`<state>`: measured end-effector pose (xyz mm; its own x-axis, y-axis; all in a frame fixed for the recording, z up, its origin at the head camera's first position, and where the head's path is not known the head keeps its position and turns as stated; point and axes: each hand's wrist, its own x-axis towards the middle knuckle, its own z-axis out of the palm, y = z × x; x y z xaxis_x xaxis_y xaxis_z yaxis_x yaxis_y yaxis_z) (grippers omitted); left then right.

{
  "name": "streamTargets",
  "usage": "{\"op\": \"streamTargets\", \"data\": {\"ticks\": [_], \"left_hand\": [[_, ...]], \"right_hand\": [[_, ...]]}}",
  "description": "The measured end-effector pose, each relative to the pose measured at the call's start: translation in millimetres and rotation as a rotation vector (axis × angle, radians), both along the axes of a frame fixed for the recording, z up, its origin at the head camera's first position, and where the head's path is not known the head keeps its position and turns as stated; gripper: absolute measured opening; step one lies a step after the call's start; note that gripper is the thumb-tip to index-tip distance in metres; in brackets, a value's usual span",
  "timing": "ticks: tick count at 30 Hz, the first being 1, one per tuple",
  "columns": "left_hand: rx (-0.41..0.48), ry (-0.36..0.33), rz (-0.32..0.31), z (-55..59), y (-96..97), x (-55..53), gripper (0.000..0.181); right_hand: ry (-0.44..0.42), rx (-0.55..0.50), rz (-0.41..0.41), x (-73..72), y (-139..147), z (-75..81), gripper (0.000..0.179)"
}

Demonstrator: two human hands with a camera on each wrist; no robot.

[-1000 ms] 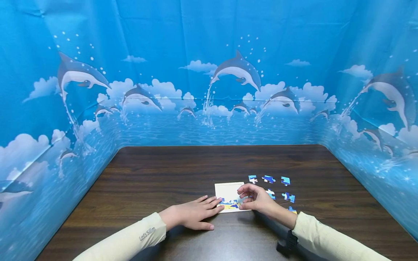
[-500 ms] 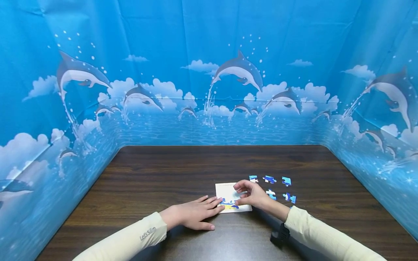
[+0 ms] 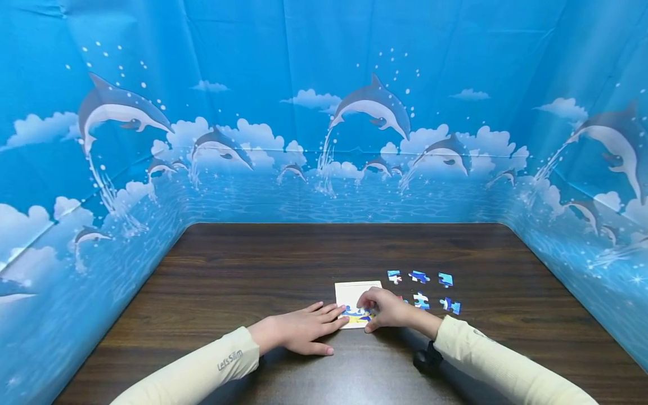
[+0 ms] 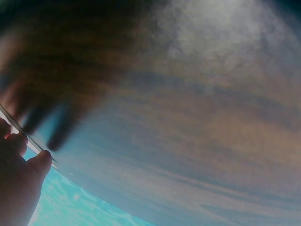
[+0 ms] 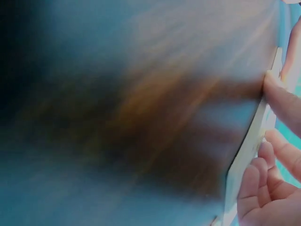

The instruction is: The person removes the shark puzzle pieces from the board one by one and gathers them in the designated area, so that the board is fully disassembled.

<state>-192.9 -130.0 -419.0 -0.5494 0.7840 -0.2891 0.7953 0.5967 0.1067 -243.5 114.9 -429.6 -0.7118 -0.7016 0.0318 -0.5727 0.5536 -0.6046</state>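
A small pale puzzle board (image 3: 349,292) lies on the table, with joined blue and yellow puzzle pieces (image 3: 355,319) along its near side. My left hand (image 3: 306,330) rests flat to its left, fingers spread and fingertips on the board's left edge. Over the board's right part, my right hand (image 3: 391,310) bends its fingers down, the thumb at the near edge. The right wrist view shows that thumb (image 5: 282,101) at the edge of the board (image 5: 244,160), other fingers curled over it. Whether the right fingers pinch a piece I cannot tell.
Several loose puzzle pieces (image 3: 419,277) lie in rows to the right of the board, one partly behind the right hand. The dark wooden table (image 3: 243,264) is walled by a blue dolphin-print curtain (image 3: 283,197). A black band (image 3: 427,357) hangs at the right wrist.
My right hand has shifted left and lower over the board, its thumb now nearer the near edge. My left hand stays in place on the board's left edge.
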Motion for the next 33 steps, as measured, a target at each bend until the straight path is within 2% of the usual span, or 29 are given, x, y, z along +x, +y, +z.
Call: {"op": "streamTargets", "data": {"ticks": [11,21,26,33], "left_hand": [[-0.019,-0.02,0.011,-0.1,0.8,-1.0,0.067],[-0.023,-0.023,0.018,2.2,1.5,0.9,0.066],[-0.02,-0.021,0.016,3.8,1.4,2.2,0.066],[-0.013,-0.004,-0.008,2.5,1.0,3.6,0.066]], "right_hand": [[0.002,0.001,-0.026,3.7,-4.1,2.7,0.038],[0.01,-0.036,0.032,7.8,-6.3,5.3,0.041],[-0.018,-0.045,0.054,9.0,-8.4,6.9,0.041],[-0.091,-0.108,0.019,8.6,-6.3,4.1,0.039]]}}
